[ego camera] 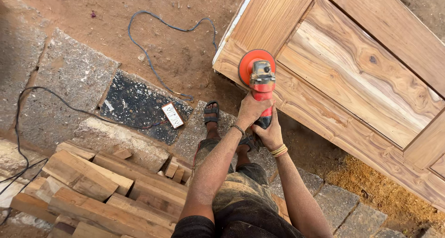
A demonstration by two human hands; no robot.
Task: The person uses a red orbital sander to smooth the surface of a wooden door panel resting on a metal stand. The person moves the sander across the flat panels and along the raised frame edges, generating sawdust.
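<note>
Dusty shorts and two dusty forearms fill the bottom of the view, because the person stands and looks straight down. Both hands are closed around the body of one red power sander (262, 87): the left hand (250, 110) grips it from above, near the grey head, and the right hand (270, 133) holds the dark rear end, with yellow bangles on that wrist. The orange round disc of the sander lies flat on the frame of a wooden door (361, 76), close to its lower left corner. The door lies tilted across the right half of the view, pale panels inside darker rails.

Under the arms a foot in a black sandal (212, 113) stands on grey stone slabs (69, 76). To the left, a heap of cut wood blocks (97, 187) lies beside the person. Further away, a white extension socket box (173, 115) rests on a dark slab, and a blue-grey cable (153, 57) makes loops over the red-brown earth behind it.
</note>
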